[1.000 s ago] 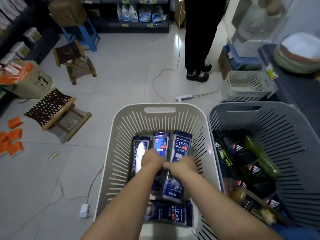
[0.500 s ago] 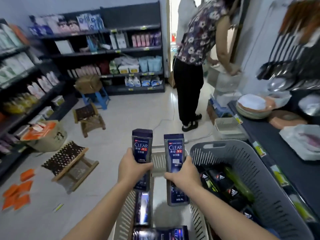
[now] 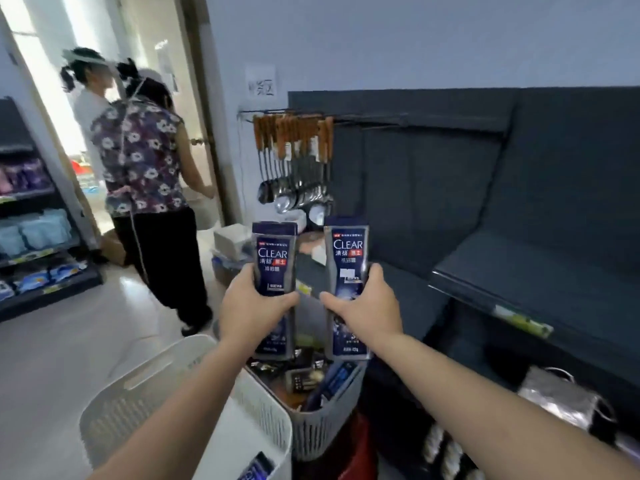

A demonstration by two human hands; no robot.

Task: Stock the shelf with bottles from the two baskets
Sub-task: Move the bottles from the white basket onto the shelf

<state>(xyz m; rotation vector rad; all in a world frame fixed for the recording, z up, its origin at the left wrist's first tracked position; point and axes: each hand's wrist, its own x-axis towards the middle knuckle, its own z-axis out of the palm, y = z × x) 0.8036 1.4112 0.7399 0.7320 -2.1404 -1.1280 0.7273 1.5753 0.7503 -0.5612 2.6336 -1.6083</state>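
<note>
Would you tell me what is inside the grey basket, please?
The grey basket holds a jumble of dark bottles. The two blue bottles held in front cover its far part, and whatever lies lower down is hidden.

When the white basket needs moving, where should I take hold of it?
Hook fingers from outside into the handle slot under the rim of the white basket, on its far-left wall; the curved slatted sides look harder to grip. First free the left hand of the left CLEAR bottle or the right hand of the right CLEAR bottle.
</note>
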